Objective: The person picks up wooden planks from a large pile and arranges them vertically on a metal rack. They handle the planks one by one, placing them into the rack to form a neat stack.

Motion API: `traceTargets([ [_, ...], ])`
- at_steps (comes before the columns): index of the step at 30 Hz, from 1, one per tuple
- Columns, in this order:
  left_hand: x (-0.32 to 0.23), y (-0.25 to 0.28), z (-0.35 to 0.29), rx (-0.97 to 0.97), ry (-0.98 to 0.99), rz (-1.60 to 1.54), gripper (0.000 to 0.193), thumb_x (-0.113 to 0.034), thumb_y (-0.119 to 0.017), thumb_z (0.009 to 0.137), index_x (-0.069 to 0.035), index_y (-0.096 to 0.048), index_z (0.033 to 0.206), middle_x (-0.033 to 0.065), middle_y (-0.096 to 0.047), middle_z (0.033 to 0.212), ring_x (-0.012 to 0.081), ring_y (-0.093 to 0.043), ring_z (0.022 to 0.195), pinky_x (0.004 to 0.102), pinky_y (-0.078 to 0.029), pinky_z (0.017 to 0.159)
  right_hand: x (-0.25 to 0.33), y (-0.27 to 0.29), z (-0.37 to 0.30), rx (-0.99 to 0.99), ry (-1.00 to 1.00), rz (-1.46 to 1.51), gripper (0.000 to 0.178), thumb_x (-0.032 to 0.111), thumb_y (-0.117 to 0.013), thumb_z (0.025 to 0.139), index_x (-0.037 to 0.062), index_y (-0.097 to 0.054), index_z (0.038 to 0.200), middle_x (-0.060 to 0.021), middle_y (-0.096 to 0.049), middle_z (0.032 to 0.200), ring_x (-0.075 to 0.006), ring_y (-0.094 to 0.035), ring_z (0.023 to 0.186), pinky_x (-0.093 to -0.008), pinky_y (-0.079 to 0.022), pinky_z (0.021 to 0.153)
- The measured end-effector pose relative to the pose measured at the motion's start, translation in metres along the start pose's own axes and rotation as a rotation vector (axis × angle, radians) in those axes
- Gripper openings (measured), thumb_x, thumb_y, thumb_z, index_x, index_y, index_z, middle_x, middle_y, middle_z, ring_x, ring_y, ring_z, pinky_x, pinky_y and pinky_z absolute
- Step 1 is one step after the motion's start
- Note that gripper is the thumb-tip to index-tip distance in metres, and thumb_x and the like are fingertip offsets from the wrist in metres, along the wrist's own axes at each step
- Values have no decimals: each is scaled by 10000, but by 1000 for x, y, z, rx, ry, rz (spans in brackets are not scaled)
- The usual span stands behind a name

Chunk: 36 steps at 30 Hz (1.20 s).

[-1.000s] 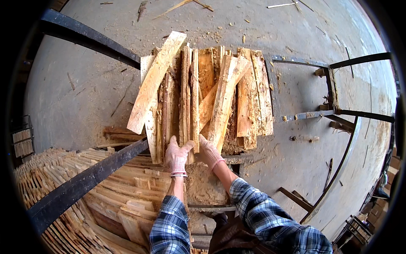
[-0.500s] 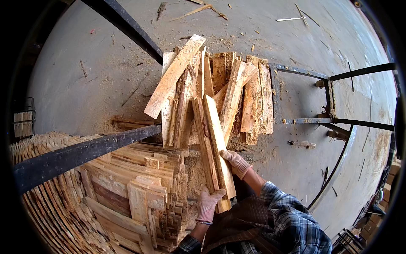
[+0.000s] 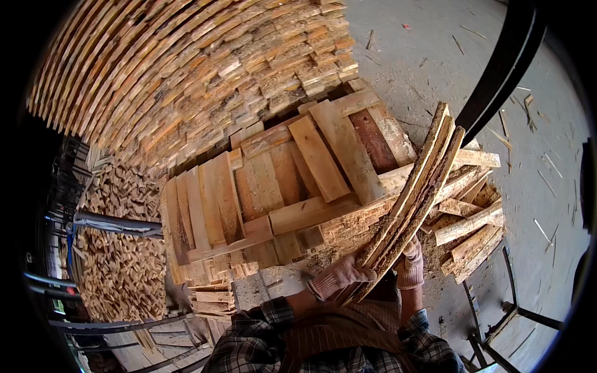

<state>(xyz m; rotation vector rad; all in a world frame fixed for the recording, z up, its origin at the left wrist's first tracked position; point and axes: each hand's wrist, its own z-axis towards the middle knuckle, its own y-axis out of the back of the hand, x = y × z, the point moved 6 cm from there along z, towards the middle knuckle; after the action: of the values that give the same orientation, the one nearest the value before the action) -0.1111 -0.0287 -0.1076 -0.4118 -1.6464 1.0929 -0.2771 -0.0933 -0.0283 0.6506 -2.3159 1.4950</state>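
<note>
Both hands wear pale pink knit gloves and grip a bundle of long, narrow wooden boards [image 3: 413, 200]. My left hand [image 3: 341, 277] is wrapped round the bundle's near end from the left. On the right side, my right hand [image 3: 410, 267] holds it slightly higher up, its fingers partly hidden. The rough-edged boards lean away from me toward the far right, lying close against one another. Their far part passes in front of a loose pile of boards [image 3: 469, 225]. Just left of them is a low stack of boards [image 3: 305, 214], its top pieces laid in crossing directions.
A tall wall of stacked boards [image 3: 205, 81] rises behind the low stack. Small wood pieces [image 3: 121, 211] lie heaped at far left. A black metal beam [image 3: 507, 65] slants in at upper right, and a dark metal frame [image 3: 476, 311] stands lower right. Splinters litter the grey floor [image 3: 410, 56].
My view has turned left, bringing the low stack to the centre and the loose pile to the right. The held boards have swung to slant up rightward, both hands still on them.
</note>
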Motion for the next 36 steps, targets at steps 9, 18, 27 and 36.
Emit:
traceTargets([
  [9, -100, -160, -144, -736, -1016, 1345, 582, -292, -576, 917, 13, -409, 1384, 269, -537, 1254, 341, -573, 1149, 392, -526, 898, -162, -117, 195, 757, 6, -593, 518, 350, -532, 964, -69, -479, 1263, -173, -620, 1175, -238, -638, 1031, -309, -534, 892],
  [18, -62, -220, -247, -1914, -1426, 1931, 593, -126, -578, 817, -124, -428, 1391, 181, -618, 1109, 394, -623, 965, 472, -508, 797, -217, -206, 161, 540, -51, -1048, 287, 234, -577, 904, -32, -670, 958, -72, -666, 780, -140, -609, 691, -298, -496, 596],
  [27, -61, -253, -246, -1953, -917, 2225, 446, -116, -551, 875, -69, -521, 1318, 188, -644, 1083, 358, -627, 962, 443, -502, 812, -210, -203, 169, 378, -152, -1034, 243, 179, -643, 859, -37, -670, 966, -77, -673, 812, -144, -613, 671, -283, -499, 589],
  [36, -116, -241, -289, -2379, -1161, 2633, 809, -626, -502, 850, -121, -352, 1464, 228, -297, 1510, 442, -281, 1379, 557, -237, 1119, -256, -234, 151, 437, -91, -1092, 273, 238, -699, 841, -20, -671, 922, -98, -666, 780, -149, -624, 692, -300, -505, 600],
])
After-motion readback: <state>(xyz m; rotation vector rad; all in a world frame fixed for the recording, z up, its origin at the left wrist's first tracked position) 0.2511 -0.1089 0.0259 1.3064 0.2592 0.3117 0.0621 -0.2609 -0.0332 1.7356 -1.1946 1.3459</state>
